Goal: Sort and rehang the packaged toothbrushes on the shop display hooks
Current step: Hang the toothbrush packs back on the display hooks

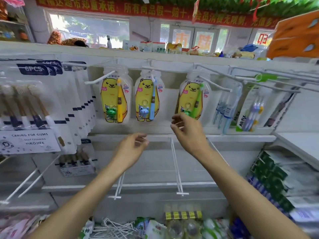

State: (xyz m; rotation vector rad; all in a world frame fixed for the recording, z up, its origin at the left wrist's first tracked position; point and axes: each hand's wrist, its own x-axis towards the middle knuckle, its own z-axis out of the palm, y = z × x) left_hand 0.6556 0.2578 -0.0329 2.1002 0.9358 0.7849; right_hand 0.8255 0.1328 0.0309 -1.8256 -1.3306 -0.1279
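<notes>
On the far white display wall, three bear-printed children's toothbrush packs hang in a row from white hooks: the yellow-brush pack (115, 94) at left, the blue-brush pack (148, 95) in the middle, and the green-brush pack (193, 95) at right. The right hand (187, 131) is raised just below the green-brush pack's lower edge, fingers loosely curled and holding nothing; whether the fingertips touch the pack cannot be told. The left hand (131, 149) hovers lower, beneath the blue-brush pack, fingers relaxed and empty. Six-piece brush packs (32, 107) crowd the hooks at far left, and adult toothbrush packs (248, 109) hang at right. Bare hooks (176, 166) jut from the rail below the hands.
</notes>
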